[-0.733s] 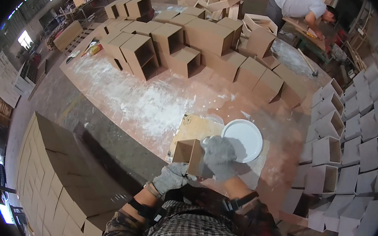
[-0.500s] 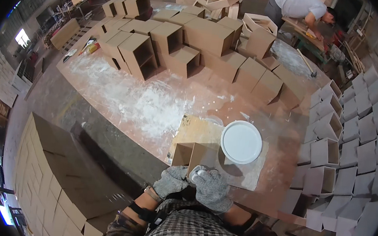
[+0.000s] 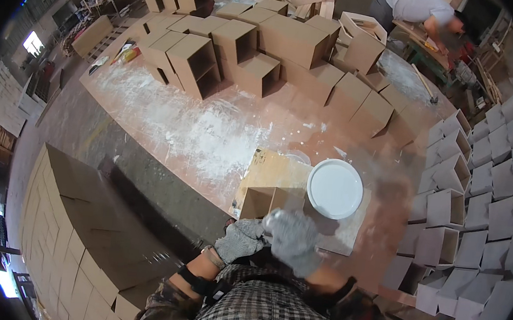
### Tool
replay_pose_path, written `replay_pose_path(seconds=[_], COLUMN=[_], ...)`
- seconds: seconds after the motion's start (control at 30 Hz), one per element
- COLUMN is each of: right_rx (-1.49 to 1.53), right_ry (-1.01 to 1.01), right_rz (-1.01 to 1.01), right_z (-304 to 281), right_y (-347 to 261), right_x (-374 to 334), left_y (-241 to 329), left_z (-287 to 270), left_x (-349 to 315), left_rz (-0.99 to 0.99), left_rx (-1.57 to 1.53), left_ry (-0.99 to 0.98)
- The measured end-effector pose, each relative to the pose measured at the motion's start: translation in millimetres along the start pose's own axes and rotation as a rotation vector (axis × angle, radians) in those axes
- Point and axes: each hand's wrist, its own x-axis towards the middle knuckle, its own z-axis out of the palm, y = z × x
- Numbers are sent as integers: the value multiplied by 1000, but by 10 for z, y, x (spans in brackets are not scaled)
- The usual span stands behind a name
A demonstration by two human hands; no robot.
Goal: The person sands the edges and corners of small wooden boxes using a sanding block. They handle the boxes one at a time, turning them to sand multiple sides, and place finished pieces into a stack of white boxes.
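A small open brown board box [image 3: 257, 204] stands in front of me on a stained wooden board [image 3: 277, 167]. My left hand [image 3: 240, 240], in a grey knit glove, is closed on the box's near edge. My right hand [image 3: 295, 241], gloved alike and smeared by motion, is curled at the box's near right corner. Something whitish shows at its fingertips, too blurred to name. Right of the box sits a round white tub or lid [image 3: 335, 189] with a raised rim; its inside is plain white.
White powder smears the reddish table [image 3: 197, 133]. Brown boxes [image 3: 289, 40] are stacked along its far side, near a hammer [image 3: 424, 83]. Pale boxes [image 3: 474, 212] are piled at right, and more brown boxes [image 3: 70, 234] at left. Another person [image 3: 416, 12] bends over a bench far right.
The view has shifted slightly, so the table things sit a little farther right. My right hand has moved up along the box and blurs; my left keeps its hold.
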Motion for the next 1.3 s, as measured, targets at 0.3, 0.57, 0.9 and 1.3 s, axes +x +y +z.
replay_pose_path(seconds=[0.3,0.57,0.9,1.3], right_rx=[-45,-39,1,27], right_ry=[-123,2,64,-132], right_rz=[47,69,-60,46], right_z=[-124,183,133,42], right_y=[-186,409,119,-87], right_x=[-90,337,207,-153], left_y=[24,182,5,-269], left_z=[30,-124,-40,191], left_x=[-18,86,-27,-79], left_rz=[27,115,43,242], left_rx=[26,-32,-5,-171], left_ry=[92,58,44,198])
